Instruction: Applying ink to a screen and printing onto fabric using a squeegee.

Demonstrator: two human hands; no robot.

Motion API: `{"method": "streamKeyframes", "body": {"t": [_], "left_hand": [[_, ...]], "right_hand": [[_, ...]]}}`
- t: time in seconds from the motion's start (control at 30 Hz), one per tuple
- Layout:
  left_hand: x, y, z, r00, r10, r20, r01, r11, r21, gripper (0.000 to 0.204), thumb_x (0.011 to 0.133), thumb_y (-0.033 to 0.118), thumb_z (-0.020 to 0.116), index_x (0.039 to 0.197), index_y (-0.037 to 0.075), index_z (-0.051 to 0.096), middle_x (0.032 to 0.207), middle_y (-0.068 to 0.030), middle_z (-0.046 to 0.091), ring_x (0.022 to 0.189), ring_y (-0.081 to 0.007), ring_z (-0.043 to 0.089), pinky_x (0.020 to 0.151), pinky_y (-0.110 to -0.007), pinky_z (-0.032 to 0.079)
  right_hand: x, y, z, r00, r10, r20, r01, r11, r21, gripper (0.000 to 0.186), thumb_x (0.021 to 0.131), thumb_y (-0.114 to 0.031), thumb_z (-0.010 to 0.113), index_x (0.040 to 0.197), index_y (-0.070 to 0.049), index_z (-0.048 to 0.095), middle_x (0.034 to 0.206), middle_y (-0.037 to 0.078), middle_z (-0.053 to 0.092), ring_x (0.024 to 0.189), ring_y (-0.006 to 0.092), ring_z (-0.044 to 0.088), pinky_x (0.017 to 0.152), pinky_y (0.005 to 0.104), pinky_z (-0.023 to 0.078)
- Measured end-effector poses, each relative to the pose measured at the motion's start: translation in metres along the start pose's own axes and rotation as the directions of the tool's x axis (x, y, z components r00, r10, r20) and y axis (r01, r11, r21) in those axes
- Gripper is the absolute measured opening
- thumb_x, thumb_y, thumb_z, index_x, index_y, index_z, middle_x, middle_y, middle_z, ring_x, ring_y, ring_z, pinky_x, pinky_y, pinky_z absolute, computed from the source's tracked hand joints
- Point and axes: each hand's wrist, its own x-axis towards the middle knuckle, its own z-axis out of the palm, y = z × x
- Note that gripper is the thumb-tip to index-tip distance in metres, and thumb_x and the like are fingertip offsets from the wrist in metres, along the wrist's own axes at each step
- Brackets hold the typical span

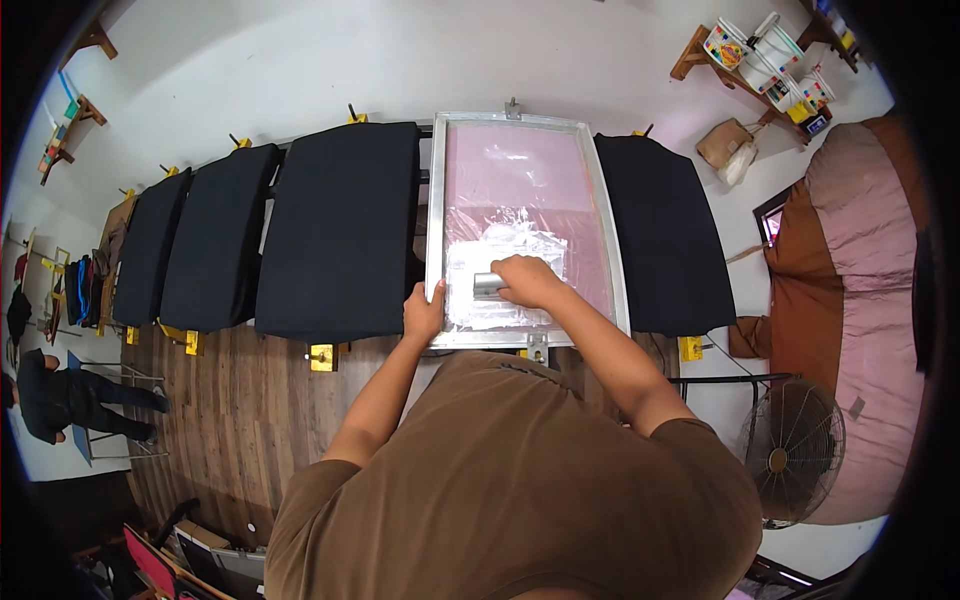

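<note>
A screen-printing frame (pixel 437 190) with a silver metal rim and pink mesh lies in front of me. Shiny clear film or tape and a whitish patch show on the lower half of its mesh. My left hand (pixel 424 312) is closed on the frame's left rim near its front corner. Over the whitish patch, my right hand (pixel 530 281) is closed round a short silver-grey tool (pixel 487 286) with a rounded body. Its exact kind is hard to make out, since my fingers cover its right end.
Black cloth-covered boards (pixel 340 230) stand in a row to the left, and another black board (pixel 665 235) to the right. A standing fan (pixel 795 455) is at lower right. White buckets (pixel 772 55) sit on a wall shelf. Another person (pixel 75 400) bends at far left.
</note>
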Motion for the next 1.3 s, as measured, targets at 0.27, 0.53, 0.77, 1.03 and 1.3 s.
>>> {"method": "streamKeyframes", "body": {"t": [0.27,0.53,0.77,1.03,1.3], "left_hand": [[-0.003,0.009,-0.002,0.998,0.045,-0.037,-0.045,0.999,0.007,0.059,0.099,0.053,0.058,0.105,-0.005,0.064,0.100,-0.0300,0.070,0.100,-0.0476,0.067,0.086,-0.049,0.052],[-0.002,0.012,-0.004,1.000,0.028,-0.013,-0.027,0.999,0.040,0.058,0.100,0.052,0.058,0.105,-0.006,0.064,0.099,-0.0312,0.070,0.099,-0.0486,0.067,0.086,-0.050,0.052],[0.000,0.010,-0.001,0.999,0.037,-0.017,-0.037,0.999,0.007,0.056,0.099,0.052,0.058,0.101,-0.004,0.063,0.097,-0.0296,0.070,0.095,-0.0482,0.067,0.083,-0.052,0.052],[0.001,0.010,0.000,1.000,0.006,-0.003,-0.006,1.000,-0.013,0.055,0.098,0.052,0.059,0.101,-0.003,0.063,0.097,-0.0291,0.070,0.095,-0.0476,0.068,0.083,-0.051,0.052],[0.003,0.006,0.000,1.000,0.015,-0.013,-0.015,1.000,-0.004,0.055,0.098,0.053,0.059,0.103,-0.002,0.064,0.099,-0.0289,0.071,0.097,-0.0472,0.068,0.084,-0.051,0.053]], "right_hand": [[-0.008,-0.002,-0.022,0.999,0.016,-0.028,-0.014,0.998,0.055,0.028,0.079,-0.019,0.076,0.102,-0.006,0.067,0.094,0.018,0.072,0.090,0.0377,0.070,0.079,0.0474,0.056],[-0.024,0.009,-0.031,0.972,0.101,-0.213,-0.049,0.970,0.237,0.028,0.081,-0.022,0.077,0.098,-0.002,0.067,0.090,0.019,0.072,0.087,0.0355,0.071,0.077,0.0442,0.055],[-0.056,0.070,0.031,0.812,0.540,-0.220,-0.091,0.489,0.868,0.027,0.091,-0.015,0.073,0.110,0.004,0.069,0.097,0.009,0.074,0.083,0.0196,0.071,0.074,0.0324,0.057],[-0.076,0.094,0.059,0.722,0.683,0.108,-0.214,0.072,0.974,0.034,0.091,-0.017,0.074,0.114,0.005,0.064,0.098,0.012,0.072,0.078,0.0207,0.072,0.061,0.0342,0.061],[-0.063,0.097,0.075,0.703,0.701,0.118,-0.257,0.095,0.962,0.030,0.090,-0.017,0.075,0.111,0.004,0.067,0.095,0.012,0.073,0.075,0.0183,0.071,0.059,0.0312,0.059]]}}
